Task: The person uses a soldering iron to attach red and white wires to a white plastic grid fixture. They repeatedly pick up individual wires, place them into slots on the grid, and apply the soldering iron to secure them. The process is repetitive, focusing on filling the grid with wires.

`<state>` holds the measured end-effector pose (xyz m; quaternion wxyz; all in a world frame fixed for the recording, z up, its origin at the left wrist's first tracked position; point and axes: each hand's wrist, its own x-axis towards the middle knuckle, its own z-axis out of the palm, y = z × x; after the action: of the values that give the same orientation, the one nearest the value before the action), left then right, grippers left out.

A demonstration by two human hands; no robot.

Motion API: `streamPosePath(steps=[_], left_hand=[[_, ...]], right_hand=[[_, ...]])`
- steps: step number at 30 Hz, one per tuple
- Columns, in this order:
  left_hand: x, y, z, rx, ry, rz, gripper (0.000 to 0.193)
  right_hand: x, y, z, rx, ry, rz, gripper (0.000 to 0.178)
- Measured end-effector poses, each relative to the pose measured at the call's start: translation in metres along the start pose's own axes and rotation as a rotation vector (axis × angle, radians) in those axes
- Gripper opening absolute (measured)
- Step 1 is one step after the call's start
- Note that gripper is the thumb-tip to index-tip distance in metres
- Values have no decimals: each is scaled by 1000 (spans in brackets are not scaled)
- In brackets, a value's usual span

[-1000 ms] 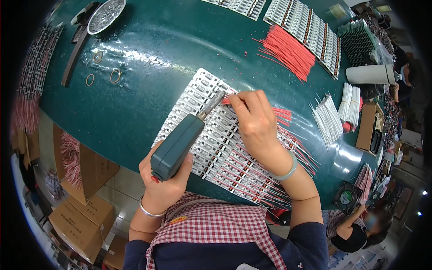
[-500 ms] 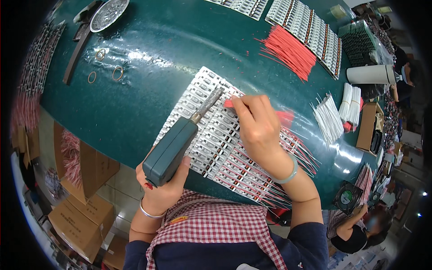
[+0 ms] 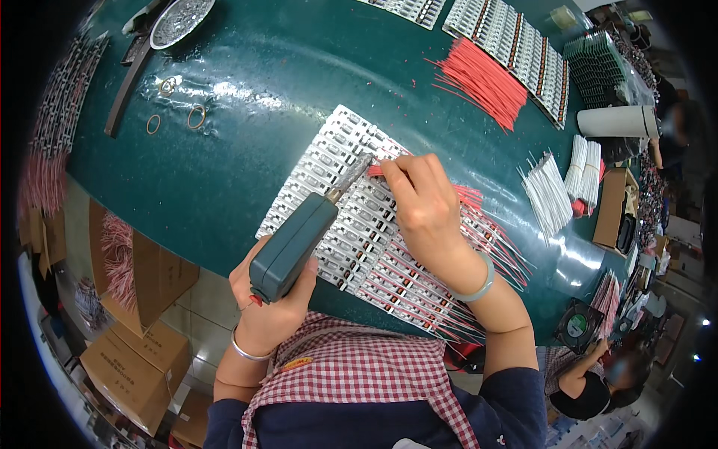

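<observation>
A dark green soldering gun (image 3: pixel 293 245) is gripped in my left hand (image 3: pixel 277 299), its metal tip (image 3: pixel 353 176) slanting up and right over a white panel of small circuit boards (image 3: pixel 318 168). My right hand (image 3: pixel 428 206) is closed on a bunch of red wires (image 3: pixel 375 171), whose ends sit close beside the tip; I cannot tell whether they touch it. Red and white wires (image 3: pixel 419 288) run from the panel's lower right boards toward me. More of the red bunch fans out beyond my right hand, which hides its middle.
Loose red wires (image 3: pixel 482 82) lie at the back beside further board panels (image 3: pixel 516 52). White wires (image 3: pixel 546 198), a white cylinder (image 3: pixel 617 122) and a small fan (image 3: pixel 577 326) are on the right. A metal dish (image 3: pixel 179 22) stands back left. Another person (image 3: pixel 591 385) sits lower right.
The soldering gun has shifted slightly up and right, its tip now nearer the red wire ends. My right hand has moved a little left with the wires.
</observation>
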<state>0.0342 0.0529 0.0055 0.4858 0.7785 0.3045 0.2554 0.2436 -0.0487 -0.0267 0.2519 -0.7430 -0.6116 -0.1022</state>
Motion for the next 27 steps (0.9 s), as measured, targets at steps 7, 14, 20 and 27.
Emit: streamPosePath(steps=[7,14,20,27], left_hand=[[0,2,-1,-7,-24,-66,14],[-12,-4,-4,35,84,-69,19],[-16,-5,-7,10,131,-118,23],[-20,-6,-10,-27,124,-142,23]], right_hand=[[1,-1,0,-13,-6,2,28],[1,-3,0,-7,-22,17,27],[-2,-1,2,-27,-20,14,33],[-7,-10,-2,19,26,0,36]])
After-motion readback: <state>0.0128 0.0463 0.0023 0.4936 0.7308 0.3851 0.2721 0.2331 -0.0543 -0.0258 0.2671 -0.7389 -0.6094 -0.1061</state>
